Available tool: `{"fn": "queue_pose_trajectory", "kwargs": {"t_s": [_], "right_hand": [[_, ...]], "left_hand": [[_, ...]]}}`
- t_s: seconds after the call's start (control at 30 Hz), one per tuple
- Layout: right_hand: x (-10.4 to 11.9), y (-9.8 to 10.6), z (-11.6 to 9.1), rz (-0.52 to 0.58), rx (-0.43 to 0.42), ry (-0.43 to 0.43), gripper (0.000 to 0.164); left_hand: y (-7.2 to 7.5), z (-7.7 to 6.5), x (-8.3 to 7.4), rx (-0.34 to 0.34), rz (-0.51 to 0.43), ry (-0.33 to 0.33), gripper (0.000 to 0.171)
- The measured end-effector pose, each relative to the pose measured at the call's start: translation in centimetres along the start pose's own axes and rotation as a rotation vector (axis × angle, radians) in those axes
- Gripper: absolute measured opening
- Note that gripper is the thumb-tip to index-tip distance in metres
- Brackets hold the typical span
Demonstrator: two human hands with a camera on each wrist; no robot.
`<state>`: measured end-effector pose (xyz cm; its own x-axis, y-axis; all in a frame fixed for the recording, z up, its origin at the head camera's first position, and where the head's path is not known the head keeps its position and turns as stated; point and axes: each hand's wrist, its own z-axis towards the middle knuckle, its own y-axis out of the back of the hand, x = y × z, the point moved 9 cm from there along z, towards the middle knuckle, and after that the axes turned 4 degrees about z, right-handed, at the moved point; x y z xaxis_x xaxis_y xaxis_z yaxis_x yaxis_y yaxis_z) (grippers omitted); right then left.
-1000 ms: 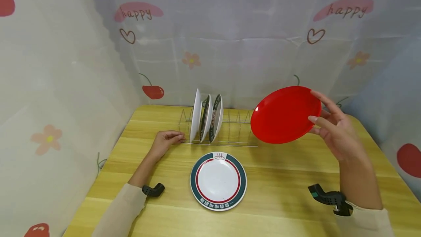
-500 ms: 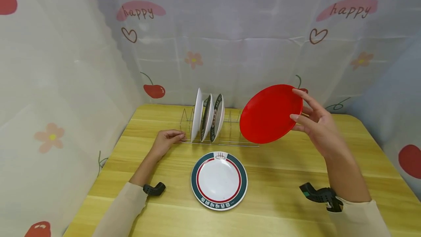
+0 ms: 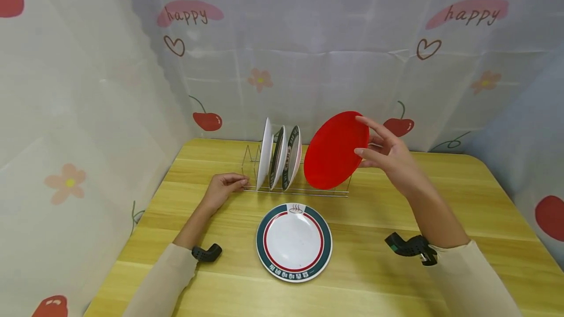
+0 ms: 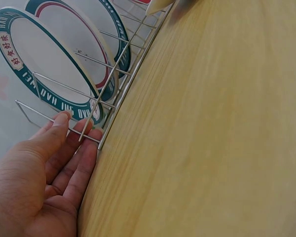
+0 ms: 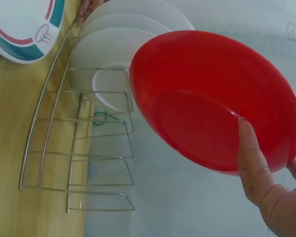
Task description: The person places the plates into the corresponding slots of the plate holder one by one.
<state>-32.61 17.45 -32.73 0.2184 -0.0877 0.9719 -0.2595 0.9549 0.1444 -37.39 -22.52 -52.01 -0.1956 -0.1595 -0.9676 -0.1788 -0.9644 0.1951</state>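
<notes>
My right hand grips a red plate by its right edge, thumb on one face and fingers spread along the rim. The plate is tilted and hangs over the right part of a wire dish rack; the right wrist view shows its underside apart from the wires. At the rack's left end, my left hand pinches the wire frame between thumb and fingers, seen close in the left wrist view. Three plates stand on edge in the rack's left slots, two with green lettered rims.
A white plate with a green rim and red ring lies flat on the wooden table in front of the rack. Behind the table hangs a patterned curtain, with more curtain on the left side.
My right hand has moved left with the red plate, from beside the rack to over its right slots, and the plate has turned more upright. My left hand stays on the rack.
</notes>
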Motion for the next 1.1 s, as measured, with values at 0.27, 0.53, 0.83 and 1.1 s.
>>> {"fn": "queue_pose_trajectory", "kwargs": {"t_s": [0.27, 0.53, 0.83, 1.1], "right_hand": [[-0.6, -2.3, 2.3, -0.015, 0.087, 0.008, 0.067], [-1.1, -3.5, 3.7, -0.076, 0.121, 0.021, 0.069], [-0.5, -4.8, 4.8, -0.117, 0.146, 0.039, 0.072], [-0.7, -5.8, 5.6, -0.137, 0.149, 0.028, 0.073]], "left_hand": [[0.0, 0.0, 0.0, 0.003, 0.003, -0.011, 0.021], [-0.1, 0.1, -0.1, 0.005, 0.002, -0.02, 0.021], [0.0, 0.1, -0.1, 0.009, -0.001, -0.02, 0.021], [0.0, 0.1, 0.0, 0.011, -0.002, -0.021, 0.02]]}}
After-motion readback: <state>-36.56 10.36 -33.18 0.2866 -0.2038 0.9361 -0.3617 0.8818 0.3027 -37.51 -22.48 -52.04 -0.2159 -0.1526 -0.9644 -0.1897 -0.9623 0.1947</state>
